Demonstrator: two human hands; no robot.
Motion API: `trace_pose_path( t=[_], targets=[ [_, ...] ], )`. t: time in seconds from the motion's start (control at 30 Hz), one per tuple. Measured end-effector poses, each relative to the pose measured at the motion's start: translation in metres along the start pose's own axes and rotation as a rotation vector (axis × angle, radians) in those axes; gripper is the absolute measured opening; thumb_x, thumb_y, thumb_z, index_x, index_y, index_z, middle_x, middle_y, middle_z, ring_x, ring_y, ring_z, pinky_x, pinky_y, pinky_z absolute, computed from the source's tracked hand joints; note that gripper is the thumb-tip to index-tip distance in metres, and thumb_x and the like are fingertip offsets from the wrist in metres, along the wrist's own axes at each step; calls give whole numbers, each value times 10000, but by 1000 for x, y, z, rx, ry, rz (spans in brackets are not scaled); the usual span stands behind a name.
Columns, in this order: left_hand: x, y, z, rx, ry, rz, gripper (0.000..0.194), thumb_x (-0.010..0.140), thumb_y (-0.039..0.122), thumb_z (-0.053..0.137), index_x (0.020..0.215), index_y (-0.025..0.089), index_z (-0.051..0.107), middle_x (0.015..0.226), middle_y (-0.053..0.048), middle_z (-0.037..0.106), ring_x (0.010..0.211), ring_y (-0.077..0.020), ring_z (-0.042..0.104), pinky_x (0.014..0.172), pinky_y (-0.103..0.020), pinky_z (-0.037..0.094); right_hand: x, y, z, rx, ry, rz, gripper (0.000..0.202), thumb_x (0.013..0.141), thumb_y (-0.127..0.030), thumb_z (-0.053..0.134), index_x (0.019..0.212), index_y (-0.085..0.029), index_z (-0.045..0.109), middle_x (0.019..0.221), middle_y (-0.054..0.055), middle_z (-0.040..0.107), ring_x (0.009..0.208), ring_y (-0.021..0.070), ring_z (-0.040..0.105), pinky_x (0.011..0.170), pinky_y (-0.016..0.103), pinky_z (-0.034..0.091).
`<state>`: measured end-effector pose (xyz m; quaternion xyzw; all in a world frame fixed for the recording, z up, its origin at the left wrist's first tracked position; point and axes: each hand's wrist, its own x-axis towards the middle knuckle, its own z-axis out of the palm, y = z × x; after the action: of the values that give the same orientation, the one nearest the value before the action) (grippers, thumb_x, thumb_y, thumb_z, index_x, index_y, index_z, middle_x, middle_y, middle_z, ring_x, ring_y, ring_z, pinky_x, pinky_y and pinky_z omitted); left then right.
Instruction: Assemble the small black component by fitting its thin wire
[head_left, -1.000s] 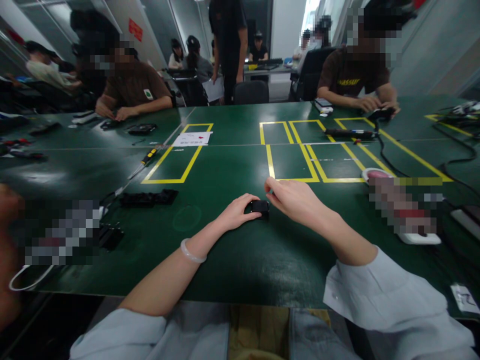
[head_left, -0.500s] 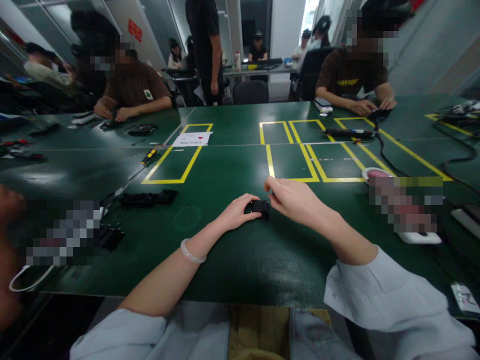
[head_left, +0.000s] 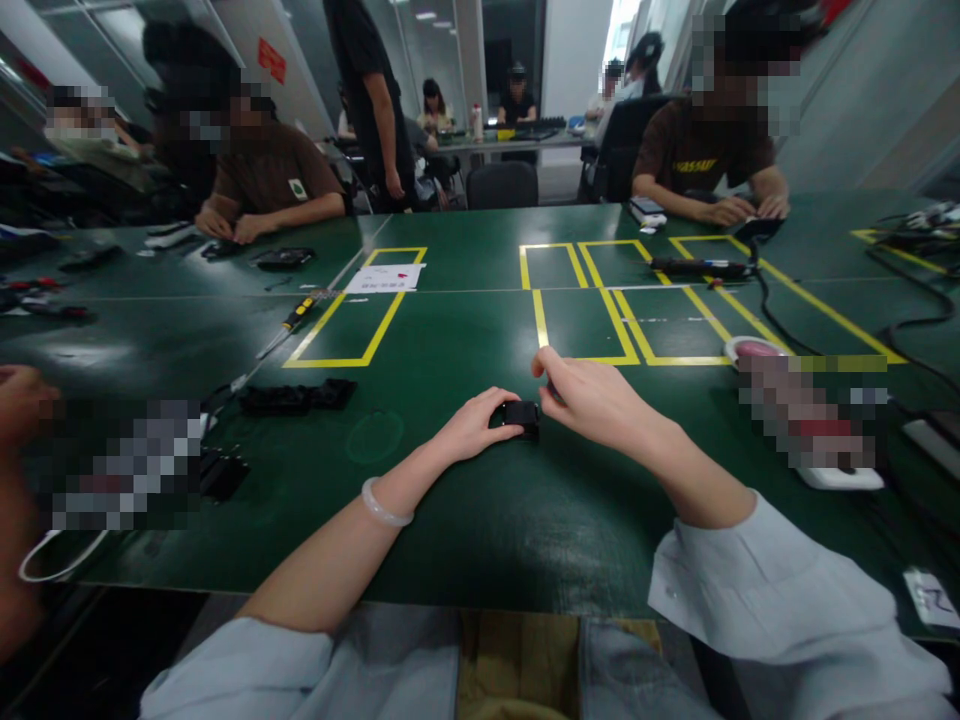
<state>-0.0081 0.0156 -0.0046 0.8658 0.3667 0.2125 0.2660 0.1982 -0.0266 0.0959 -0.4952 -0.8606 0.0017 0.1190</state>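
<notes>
My left hand is closed around the left side of a small black box-shaped object, which rests on the green table. Its thumb lies along the near edge and its fingers reach over the far side. Just right of that object is my right hand, raised a little with its fingers curled and the index finger bent. Whatever sits between those fingertips, if anything, is hidden by the hand. A pale bracelet circles my left wrist.
Left of my arms lie a black strip-shaped part and a yellow-black screwdriver. Yellow tape outlines mark the table. To the right are a white-edged device and a black cabled tool. Several people sit around; another person's hand is at far left.
My right hand has shifted very slightly, its fingertips a touch higher. The left hand and black object stay put. In the background, a standing person has moved left.
</notes>
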Motion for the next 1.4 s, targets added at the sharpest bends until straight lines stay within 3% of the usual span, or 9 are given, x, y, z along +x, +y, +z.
trace_pose_path(
  t=[0.2, 0.43, 0.63, 0.87, 1.07, 1.23, 1.4],
  targets=[
    [0, 1, -1, 0, -16, -10, 389, 836, 434, 611, 1151, 213, 550, 1073, -59, 593, 990, -235, 575, 876, -361, 449, 1, 0, -1, -79, -41, 29, 211, 941, -357, 384, 990, -200, 516, 757, 39, 668, 677, 183, 613, 546, 265, 237],
    [0, 1, -1, 10, 2, 12, 378, 836, 428, 615, 1136, 206, 554, 1059, -56, 592, 987, -229, 577, 868, -348, 449, -1, 2, -2, 5, -23, -21, 172, 897, -247, 416, 1046, -193, 483, 811, 29, 668, 690, 165, 606, 551, 256, 252],
    [0, 1, 0, 31, -10, -3, 384, 840, 437, 606, 1145, 209, 551, 1046, -61, 588, 973, -236, 573, 861, -361, 451, 2, 2, 0, -102, -46, 42, 226, 949, -380, 384, 972, -202, 522, 756, 42, 674, 669, 186, 616, 536, 268, 222],
    [0, -1, 0, 19, -6, 6, 376, 841, 430, 612, 1137, 209, 546, 1056, -54, 584, 987, -228, 574, 862, -342, 450, -1, 2, -1, -16, -22, -26, 170, 922, -258, 399, 1059, -189, 473, 813, 28, 672, 697, 167, 616, 550, 262, 254],
    [0, 0, 0, 16, -1, 0, 382, 836, 434, 616, 1136, 208, 551, 1061, -53, 590, 983, -230, 578, 859, -345, 451, 1, 0, 1, -118, -28, 50, 245, 950, -391, 372, 982, -197, 517, 747, 41, 673, 672, 194, 625, 535, 271, 224],
    [0, 0, 0, 15, -2, 1, 381, 836, 427, 618, 1140, 208, 547, 1077, -55, 589, 999, -231, 577, 867, -342, 450, 0, -1, 0, -76, 3, -1, 192, 938, -282, 368, 1038, -190, 504, 758, 25, 673, 663, 168, 618, 536, 267, 234],
    [0, 0, -1, 22, -10, 2, 385, 843, 438, 606, 1144, 206, 544, 1071, -55, 585, 1001, -232, 574, 861, -343, 452, 1, -2, 0, -89, 37, 41, 195, 930, -285, 357, 996, -201, 519, 721, 17, 662, 618, 160, 600, 528, 266, 224]
  ],
)
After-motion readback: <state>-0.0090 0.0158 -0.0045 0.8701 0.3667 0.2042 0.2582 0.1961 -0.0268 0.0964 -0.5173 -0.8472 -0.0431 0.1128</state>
